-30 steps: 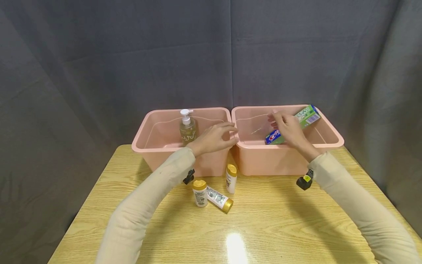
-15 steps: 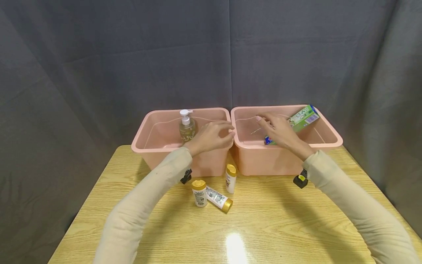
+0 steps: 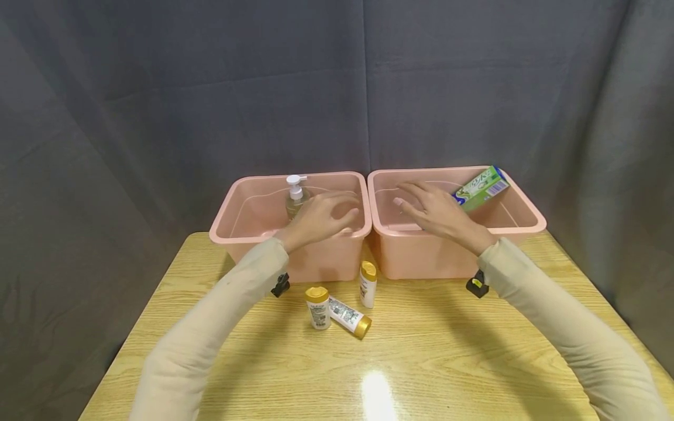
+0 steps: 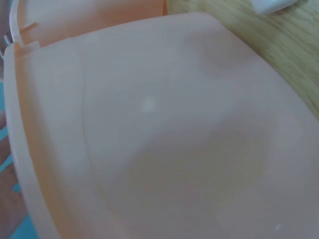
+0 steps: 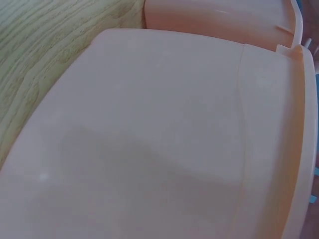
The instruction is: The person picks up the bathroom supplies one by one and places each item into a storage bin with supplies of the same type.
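Over the front rim of the left pink bin [image 3: 263, 238], my left hand [image 3: 318, 219] hovers with loosely bent fingers and nothing visible in them. A pump bottle [image 3: 296, 202] with a white top stands in that bin, partly behind this hand. My right hand [image 3: 439, 213] is above the right pink bin [image 3: 437, 257], fingers spread and relaxed, holding nothing visible. A green toothpaste box [image 3: 481, 188] leans in that bin's right part, its lower end hidden by the hand. Both wrist views mostly show the bins' outer walls, with slivers of fingers at the edges.
Before the bins, on the wooden table [image 3: 421, 351], are small white bottles with gold caps: an upright one [image 3: 318, 308], a lying one [image 3: 348, 316], and another upright one [image 3: 368, 285] near the gap between bins. Grey curtain [image 3: 237, 88] hangs behind.
My right hand has moved left across the right bin, away from the toothpaste box, with its fingers spreading. My left hand has drifted left from the bins' shared edge. The bottles stay put.
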Demonstrator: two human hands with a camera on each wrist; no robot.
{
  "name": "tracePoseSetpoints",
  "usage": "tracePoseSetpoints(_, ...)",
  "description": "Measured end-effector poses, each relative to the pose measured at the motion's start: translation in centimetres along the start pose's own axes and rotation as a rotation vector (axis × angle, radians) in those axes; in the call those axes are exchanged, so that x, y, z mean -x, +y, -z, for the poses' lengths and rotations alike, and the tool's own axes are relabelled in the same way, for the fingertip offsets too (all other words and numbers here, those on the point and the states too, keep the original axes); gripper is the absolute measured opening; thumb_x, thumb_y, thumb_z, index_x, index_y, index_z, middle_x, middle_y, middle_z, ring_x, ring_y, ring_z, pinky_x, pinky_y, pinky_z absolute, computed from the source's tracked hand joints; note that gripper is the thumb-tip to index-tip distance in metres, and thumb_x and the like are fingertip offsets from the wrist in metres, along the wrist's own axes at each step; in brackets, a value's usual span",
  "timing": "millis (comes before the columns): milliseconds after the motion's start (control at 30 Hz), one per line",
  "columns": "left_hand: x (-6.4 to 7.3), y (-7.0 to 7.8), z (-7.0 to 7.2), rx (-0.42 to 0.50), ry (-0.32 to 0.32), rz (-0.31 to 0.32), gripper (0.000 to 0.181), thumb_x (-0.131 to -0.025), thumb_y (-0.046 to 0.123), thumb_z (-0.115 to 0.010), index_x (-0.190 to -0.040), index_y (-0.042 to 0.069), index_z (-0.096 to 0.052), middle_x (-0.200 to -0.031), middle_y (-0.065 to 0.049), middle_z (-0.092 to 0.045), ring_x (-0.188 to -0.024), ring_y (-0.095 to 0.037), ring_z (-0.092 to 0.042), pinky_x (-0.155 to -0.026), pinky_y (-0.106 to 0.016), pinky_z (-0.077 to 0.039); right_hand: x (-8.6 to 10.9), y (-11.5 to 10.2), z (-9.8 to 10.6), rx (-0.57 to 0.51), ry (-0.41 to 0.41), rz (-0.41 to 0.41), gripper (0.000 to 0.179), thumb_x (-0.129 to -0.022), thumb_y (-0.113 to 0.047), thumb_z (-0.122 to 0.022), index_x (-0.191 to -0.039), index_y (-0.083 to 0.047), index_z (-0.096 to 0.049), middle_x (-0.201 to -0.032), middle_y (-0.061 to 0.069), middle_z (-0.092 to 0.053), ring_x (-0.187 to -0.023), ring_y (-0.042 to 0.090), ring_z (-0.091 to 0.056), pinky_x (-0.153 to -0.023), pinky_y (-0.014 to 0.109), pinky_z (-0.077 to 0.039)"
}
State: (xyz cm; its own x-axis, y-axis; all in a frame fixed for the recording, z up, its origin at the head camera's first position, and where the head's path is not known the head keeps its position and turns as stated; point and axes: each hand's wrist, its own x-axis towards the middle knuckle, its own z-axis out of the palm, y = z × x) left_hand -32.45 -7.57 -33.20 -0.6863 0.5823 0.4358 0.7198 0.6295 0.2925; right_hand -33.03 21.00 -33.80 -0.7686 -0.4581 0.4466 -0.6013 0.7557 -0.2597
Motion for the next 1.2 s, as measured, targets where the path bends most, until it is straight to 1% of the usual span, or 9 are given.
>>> tracePoseSetpoints(133, 0.6, -0.2, 0.4, -0.006, 0.002, 0.011, 0.043, -0.101, 0.039, -0.052, -0.135, 0.015, -0.061, -0.137, -0.004, -0.060, -0.127, -0.020, -0.054, -0.109, -0.035, -0.040, -0.2, -0.2, -0.2, 0.035, 0.001, 0.034, 0.055, -0.101, -0.047, -0.051, -0.143, -0.012, -0.052, -0.144, 0.014, -0.051, -0.123, 0.038, -0.055, -0.104, 0.055, -0.040)
tracePoseSetpoints(233, 0.9, -0.3, 0.6, -0.008, 0.012, 0.008, 0.043, -0.101, 0.039, -0.052, -0.136, 0.016, -0.060, -0.137, -0.002, -0.060, -0.127, -0.019, -0.054, -0.109, -0.034, -0.040, -0.3, -0.3, -0.4, 0.060, 0.004, 0.065, 0.053, -0.099, -0.043, -0.055, -0.142, -0.012, -0.053, -0.144, 0.014, -0.051, -0.127, 0.038, -0.051, -0.106, 0.055, -0.038)
tracePoseSetpoints(333, 1.3, -0.4, 0.7, -0.012, 0.023, 0.010, 0.042, -0.101, 0.039, -0.053, -0.135, 0.015, -0.061, -0.135, -0.002, -0.062, -0.126, -0.019, -0.055, -0.108, -0.034, -0.040, -0.3, -0.5, -0.5, 0.072, -0.007, 0.079, 0.054, -0.098, -0.042, -0.057, -0.143, -0.012, -0.052, -0.147, 0.013, -0.049, -0.129, 0.039, -0.049, -0.107, 0.056, -0.036)
tracePoseSetpoints(533, 2.0, -0.4, 1.1, 0.008, 0.050, 0.010, 0.041, -0.101, 0.038, -0.054, -0.133, 0.014, -0.063, -0.132, -0.004, -0.064, -0.125, -0.020, -0.056, -0.109, -0.034, -0.039, -0.5, -1.2, -0.6, 0.090, -0.042, 0.096, 0.058, -0.098, -0.048, -0.053, -0.146, -0.014, -0.050, -0.150, 0.011, -0.045, -0.135, 0.038, -0.042, -0.110, 0.058, -0.032)
tracePoseSetpoints(633, 2.3, -0.3, 1.2, 0.028, 0.067, 0.003, 0.038, -0.101, 0.034, -0.056, -0.133, 0.014, -0.062, -0.133, -0.003, -0.063, -0.126, -0.019, -0.055, -0.109, -0.034, -0.039, -0.6, -1.3, -0.7, 0.097, -0.049, 0.114, 0.059, -0.098, -0.049, -0.052, -0.146, -0.014, -0.050, -0.149, 0.012, -0.045, -0.133, 0.039, -0.044, -0.108, 0.059, -0.033)
tracePoseSetpoints(767, 2.7, -0.2, 1.4, 0.046, 0.068, 0.002, 0.038, -0.100, 0.031, -0.058, -0.133, 0.013, -0.062, -0.133, -0.006, -0.062, -0.126, -0.020, -0.054, -0.109, -0.035, -0.039, -0.8, -1.5, -1.1, 0.108, -0.053, 0.140, 0.060, -0.098, -0.050, -0.051, -0.146, -0.013, -0.049, -0.149, 0.013, -0.046, -0.132, 0.041, -0.045, -0.106, 0.060, -0.035)
tracePoseSetpoints(967, 3.4, -0.3, 1.7, 0.024, 0.063, -0.012, 0.040, -0.100, 0.034, -0.057, -0.131, 0.010, -0.063, -0.132, -0.010, -0.062, -0.126, -0.023, -0.055, -0.108, -0.037, -0.040, -1.2, -2.0, -1.5, 0.109, -0.060, 0.151, 0.061, -0.099, -0.052, -0.049, -0.147, -0.014, -0.049, -0.149, 0.012, -0.047, -0.132, 0.040, -0.045, -0.106, 0.060, -0.036)
tracePoseSetpoints(1200, 4.0, -0.3, 2.0, -0.001, 0.067, -0.045, 0.041, -0.100, 0.034, -0.057, -0.131, 0.008, -0.063, -0.133, -0.012, -0.061, -0.126, -0.024, -0.054, -0.107, -0.038, -0.042, -1.4, -2.6, -1.8, 0.129, -0.093, 0.146, 0.061, -0.099, -0.053, -0.048, -0.147, -0.014, -0.049, -0.149, 0.012, -0.046, -0.133, 0.041, -0.044, -0.107, 0.060, -0.035)
